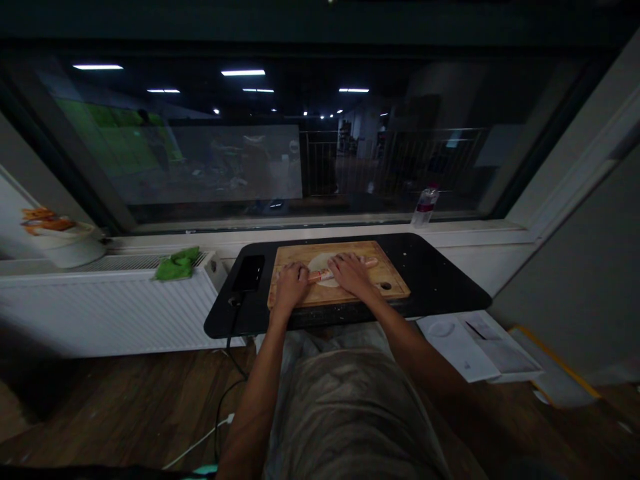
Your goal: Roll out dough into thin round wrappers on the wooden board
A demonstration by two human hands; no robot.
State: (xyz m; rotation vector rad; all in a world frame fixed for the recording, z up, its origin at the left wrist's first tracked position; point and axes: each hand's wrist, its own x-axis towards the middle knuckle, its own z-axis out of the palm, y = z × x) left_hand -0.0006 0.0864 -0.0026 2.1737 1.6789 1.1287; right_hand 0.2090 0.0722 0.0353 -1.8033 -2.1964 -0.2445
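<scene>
A wooden cutting board (393, 273) lies on a black table, with a round, flat sheet of dough (321, 260) on it. Across the dough lies a slim wooden rolling pin (320, 275), its left side nearer to me and its right end pointing away. My left hand (293, 281) is closed over the pin's left end at the board's left side. Closed on the pin right of its middle is my right hand (350, 272), palm down. The pin's right tip sticks out past it. Both hands hide part of the dough and pin.
The black table (440, 287) carries a phone (249, 273) with a cable (233, 327) hanging down. A green cloth (177, 263) and a white pot (73, 243) sit on the radiator (125, 313). A bottle (425, 208) stands on the windowsill. An opened white box (475, 347) is below right.
</scene>
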